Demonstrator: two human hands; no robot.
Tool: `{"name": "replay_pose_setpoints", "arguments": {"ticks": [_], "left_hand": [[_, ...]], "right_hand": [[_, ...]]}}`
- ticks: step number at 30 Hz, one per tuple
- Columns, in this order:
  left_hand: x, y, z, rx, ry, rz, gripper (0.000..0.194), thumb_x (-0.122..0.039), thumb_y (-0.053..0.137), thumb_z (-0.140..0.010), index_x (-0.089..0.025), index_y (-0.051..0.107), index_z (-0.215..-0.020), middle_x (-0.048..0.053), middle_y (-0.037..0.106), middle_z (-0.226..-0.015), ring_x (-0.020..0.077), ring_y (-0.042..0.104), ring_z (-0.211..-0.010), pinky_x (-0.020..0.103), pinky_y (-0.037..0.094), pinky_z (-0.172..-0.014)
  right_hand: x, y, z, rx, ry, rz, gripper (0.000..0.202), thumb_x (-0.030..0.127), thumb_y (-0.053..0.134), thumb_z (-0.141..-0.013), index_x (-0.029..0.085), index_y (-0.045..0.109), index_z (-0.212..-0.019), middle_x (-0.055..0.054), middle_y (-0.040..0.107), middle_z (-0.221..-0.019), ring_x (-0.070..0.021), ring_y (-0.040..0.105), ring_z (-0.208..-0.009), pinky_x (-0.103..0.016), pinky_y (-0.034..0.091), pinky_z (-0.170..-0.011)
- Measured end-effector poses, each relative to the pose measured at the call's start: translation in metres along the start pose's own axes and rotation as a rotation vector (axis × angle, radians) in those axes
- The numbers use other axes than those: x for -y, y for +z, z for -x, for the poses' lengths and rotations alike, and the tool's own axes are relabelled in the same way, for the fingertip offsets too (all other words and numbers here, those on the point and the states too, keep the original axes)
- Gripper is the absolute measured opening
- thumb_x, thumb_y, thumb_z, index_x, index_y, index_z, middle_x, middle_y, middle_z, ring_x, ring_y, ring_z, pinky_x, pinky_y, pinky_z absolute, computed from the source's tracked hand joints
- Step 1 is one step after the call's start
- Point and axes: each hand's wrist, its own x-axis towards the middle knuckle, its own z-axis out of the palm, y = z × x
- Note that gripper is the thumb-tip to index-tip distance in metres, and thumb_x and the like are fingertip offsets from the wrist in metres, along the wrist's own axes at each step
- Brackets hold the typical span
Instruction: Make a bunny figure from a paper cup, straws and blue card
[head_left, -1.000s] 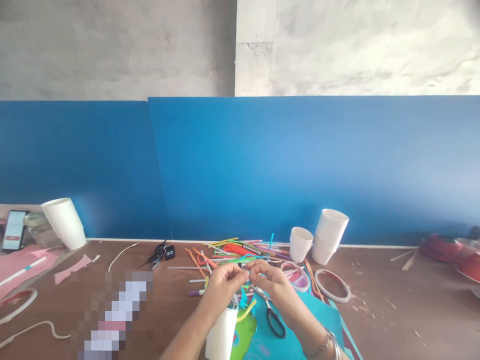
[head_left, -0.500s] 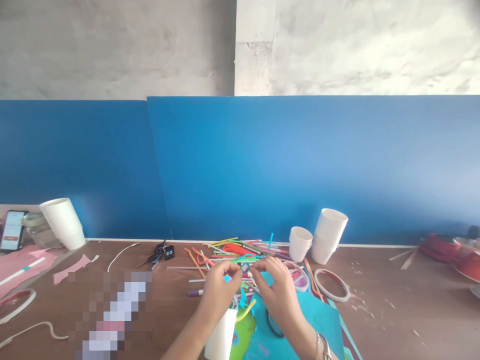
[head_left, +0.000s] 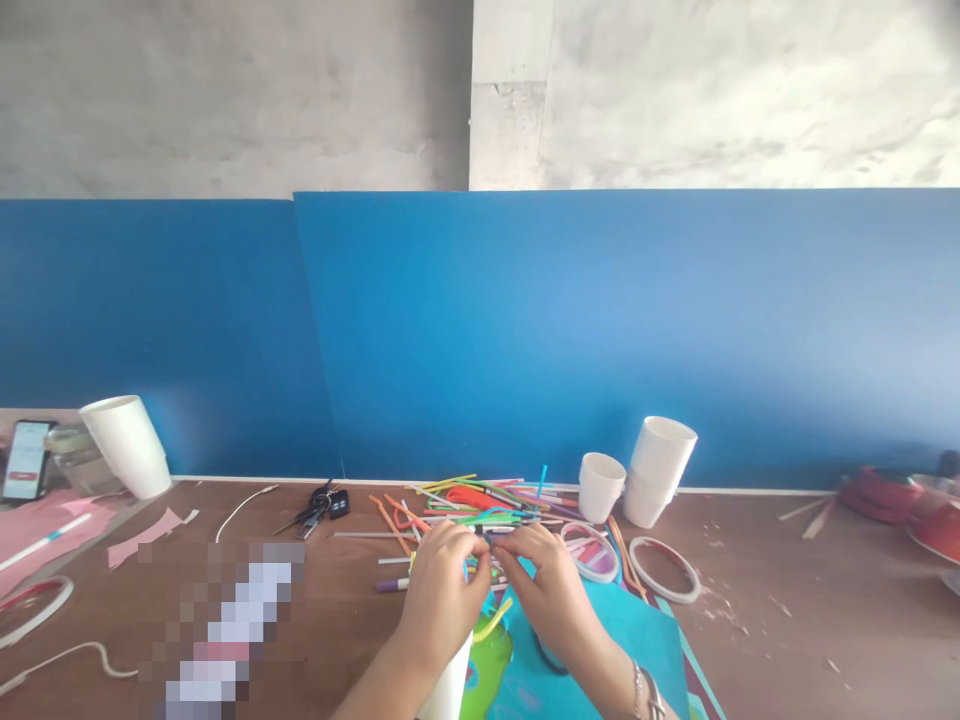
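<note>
Both my hands meet over the pile of coloured straws and sticks (head_left: 450, 498), fingertips almost touching. My left hand (head_left: 444, 590) is closed in a pinch on one side of a small blue piece (head_left: 492, 537). My right hand (head_left: 546, 580) pinches its other side. Fingers hide most of the piece, so its kind is unclear. Below the left wrist stands a white cup (head_left: 448, 688), partly covered by the forearm. A yellow bent strip (head_left: 493, 622) lies beside it over a green cutout (head_left: 489, 668). Under my right forearm are a blue sheet (head_left: 637, 640) and a dark loop (head_left: 546, 652).
At the back right stand a white paper cup (head_left: 601, 488) and a stack of cups (head_left: 660, 472), with tape rolls (head_left: 694, 580) in front. Keys (head_left: 315, 510), a white cable (head_left: 236, 510), pink paper (head_left: 146, 538) and another cup stack (head_left: 127, 447) lie leftward.
My hands have drawn closer together and the fingers have curled in. The small blue piece, visible with a pale patch before, is now mostly covered.
</note>
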Motion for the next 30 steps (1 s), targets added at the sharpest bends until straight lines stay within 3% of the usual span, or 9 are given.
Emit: {"name": "replay_pose_setpoints", "arguments": {"ticks": [10, 30], "left_hand": [[0.0, -0.0015, -0.0041, 0.031, -0.094, 0.151, 0.018, -0.011, 0.05, -0.076, -0.02, 0.058, -0.063, 0.002, 0.063, -0.07, 0.0197, 0.058, -0.077, 0.03, 0.043, -0.073], [-0.001, -0.0019, -0.003, 0.037, -0.067, 0.142, 0.017, -0.011, 0.049, -0.074, -0.02, 0.058, -0.063, 0.002, 0.063, -0.069, 0.0199, 0.058, -0.077, 0.03, 0.043, -0.073]], "right_hand": [[-0.0035, -0.0027, -0.0026, 0.054, -0.054, -0.021, 0.021, 0.021, 0.052, -0.088, 0.023, 0.071, -0.08, -0.004, 0.07, -0.077, -0.0212, 0.059, -0.077, -0.032, 0.039, -0.071], [-0.0016, -0.0043, -0.0031, 0.03, -0.078, -0.02, 0.023, 0.015, 0.052, -0.083, 0.024, 0.071, -0.076, -0.003, 0.069, -0.072, -0.0208, 0.059, -0.074, -0.032, 0.04, -0.07]]}}
